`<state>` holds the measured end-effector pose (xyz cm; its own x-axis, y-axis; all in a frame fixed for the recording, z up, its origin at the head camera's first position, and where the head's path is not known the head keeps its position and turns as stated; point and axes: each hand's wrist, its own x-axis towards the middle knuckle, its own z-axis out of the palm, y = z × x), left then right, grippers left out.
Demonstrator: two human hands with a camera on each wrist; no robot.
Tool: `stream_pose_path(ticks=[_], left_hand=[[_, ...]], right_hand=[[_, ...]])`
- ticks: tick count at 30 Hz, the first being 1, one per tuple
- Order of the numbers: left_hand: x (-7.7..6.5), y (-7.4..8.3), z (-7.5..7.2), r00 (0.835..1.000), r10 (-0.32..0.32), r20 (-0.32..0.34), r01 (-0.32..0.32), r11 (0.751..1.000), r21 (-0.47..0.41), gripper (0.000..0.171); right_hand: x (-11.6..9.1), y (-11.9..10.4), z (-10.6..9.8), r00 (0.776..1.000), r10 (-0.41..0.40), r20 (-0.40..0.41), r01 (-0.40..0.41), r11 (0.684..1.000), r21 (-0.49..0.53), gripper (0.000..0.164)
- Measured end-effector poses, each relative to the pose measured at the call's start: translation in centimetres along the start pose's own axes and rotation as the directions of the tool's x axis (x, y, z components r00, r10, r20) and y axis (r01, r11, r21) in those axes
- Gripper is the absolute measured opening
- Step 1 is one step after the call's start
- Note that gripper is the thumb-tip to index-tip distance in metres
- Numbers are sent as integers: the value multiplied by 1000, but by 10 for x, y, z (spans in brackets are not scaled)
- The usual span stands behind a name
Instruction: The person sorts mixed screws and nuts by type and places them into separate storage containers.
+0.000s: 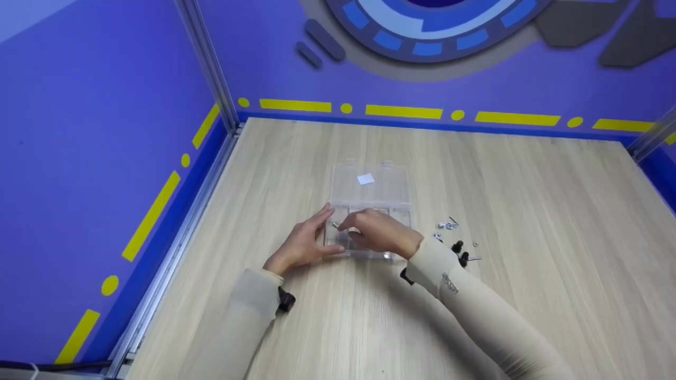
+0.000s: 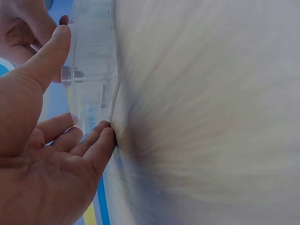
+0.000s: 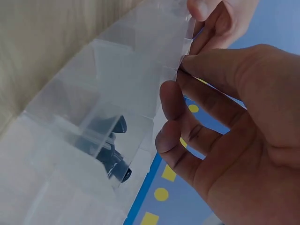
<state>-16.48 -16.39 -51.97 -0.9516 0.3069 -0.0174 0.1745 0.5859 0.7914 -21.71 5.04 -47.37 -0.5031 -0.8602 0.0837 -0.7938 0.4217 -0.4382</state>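
A clear plastic compartment box (image 1: 369,255) lies on the table with its lid (image 1: 369,182) folded back. My left hand (image 1: 302,241) braces its left end: the thumb lies along the front rim, the straight fingers against the side. Over the left compartments, my right hand (image 1: 381,232) pinches a small shiny metal screw (image 1: 335,225) between thumb and index finger. In the right wrist view the pinching fingertips (image 3: 185,63) hide it. Through the clear wall, the left wrist view shows another screw (image 2: 102,96).
To the right of the box lie small metal parts (image 1: 449,225) and black knobs (image 1: 458,246), one with a metal stud. A white label (image 1: 365,179) is on the lid. A metal frame rail (image 1: 174,253) borders the table's left edge, with a blue wall (image 1: 391,89) behind.
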Motion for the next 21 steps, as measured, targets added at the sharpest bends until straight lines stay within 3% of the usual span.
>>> stream_pose_path(ticks=[14, 18, 21], left_hand=[[-1, 1, 0, 1000, 7, -9, -7, 1000, -4, 93], [0, -1, 1, 1000, 8, -15, -9, 1000, -8, 94], [0, -1, 1, 1000, 11, -22, -11, 1000, -21, 93]], right_hand=[[-5, 3, 1, 1000, -6, -19, 7, 1000, 19, 30], [-13, 6, -7, 999, -5, -39, 6, 1000, 20, 29], [-23, 12, -20, 997, 46, -57, -46, 999, -1, 26]])
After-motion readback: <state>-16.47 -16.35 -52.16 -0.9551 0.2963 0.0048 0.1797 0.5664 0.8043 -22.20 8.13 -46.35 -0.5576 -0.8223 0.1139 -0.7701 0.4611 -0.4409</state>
